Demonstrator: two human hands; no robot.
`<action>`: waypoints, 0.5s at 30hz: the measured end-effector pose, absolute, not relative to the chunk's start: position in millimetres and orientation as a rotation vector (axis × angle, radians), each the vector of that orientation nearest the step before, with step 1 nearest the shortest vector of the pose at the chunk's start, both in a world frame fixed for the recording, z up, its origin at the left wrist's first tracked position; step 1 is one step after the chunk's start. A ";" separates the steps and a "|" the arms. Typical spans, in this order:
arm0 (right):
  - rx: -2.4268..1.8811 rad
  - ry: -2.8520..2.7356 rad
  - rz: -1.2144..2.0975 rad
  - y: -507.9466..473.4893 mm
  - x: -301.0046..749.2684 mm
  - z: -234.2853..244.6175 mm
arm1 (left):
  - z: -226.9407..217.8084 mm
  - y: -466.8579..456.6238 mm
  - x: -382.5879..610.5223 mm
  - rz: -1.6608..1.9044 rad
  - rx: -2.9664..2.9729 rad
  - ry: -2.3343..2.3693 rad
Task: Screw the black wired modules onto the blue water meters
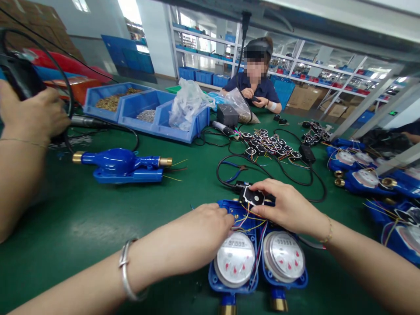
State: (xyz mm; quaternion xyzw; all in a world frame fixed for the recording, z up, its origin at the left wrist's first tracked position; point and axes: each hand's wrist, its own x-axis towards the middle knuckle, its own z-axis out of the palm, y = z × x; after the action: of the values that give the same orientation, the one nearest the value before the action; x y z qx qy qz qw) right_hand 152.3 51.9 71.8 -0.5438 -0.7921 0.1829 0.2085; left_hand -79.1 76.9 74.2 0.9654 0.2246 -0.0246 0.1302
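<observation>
At the green desk point(82, 218), my right hand point(288, 208) has its grip pinched on a small black circuit board point(252, 197) above the open left meter point(234, 258); my left hand point(205, 227), fingers curled together, steadies the loose wires point(247, 218). Board not yet seated.

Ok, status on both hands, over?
Left hand on blue water meter. Right hand pinching small black circuit board. Loose coloured wires under fingers.
</observation>
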 end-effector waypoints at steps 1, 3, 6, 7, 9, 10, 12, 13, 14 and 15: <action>-1.501 -2.200 0.542 52.0 151.5 70.8 | 71.0 74.4 -80.9 -0.034 2.802 0.674; -1.488 -2.191 0.600 52.0 149.9 69.7 | 64.7 70.1 -82.6 0.034 2.787 0.728; -1.488 -2.180 0.662 51.0 147.7 69.6 | 54.3 63.2 -83.4 0.107 2.761 0.816; -1.488 -2.180 0.675 50.5 147.1 69.5 | 50.3 60.7 -84.0 0.126 2.755 0.849; -1.491 -2.183 0.688 49.4 146.2 68.6 | 42.1 56.4 -85.9 0.163 2.744 0.912; -1.492 -2.186 0.690 48.8 145.8 67.9 | 38.3 54.9 -87.2 0.177 2.737 0.929; -1.497 -2.191 0.690 47.7 145.1 66.1 | 31.8 53.8 -90.0 0.195 2.718 0.935; -1.502 -2.190 0.687 47.4 144.7 65.2 | 29.4 54.1 -91.2 0.200 2.707 0.935; -1.506 -2.189 0.685 47.1 144.2 64.4 | 27.6 54.8 -92.3 0.204 2.697 0.935; -1.509 -2.187 0.685 47.0 143.7 63.8 | 26.5 55.7 -93.3 0.206 2.687 0.939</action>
State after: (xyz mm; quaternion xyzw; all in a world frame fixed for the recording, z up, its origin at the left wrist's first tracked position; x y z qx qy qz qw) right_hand 143.7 47.0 63.8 -0.5390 -0.7814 0.2446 0.1976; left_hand -93.3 55.7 26.5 0.9318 0.3256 0.0715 0.1435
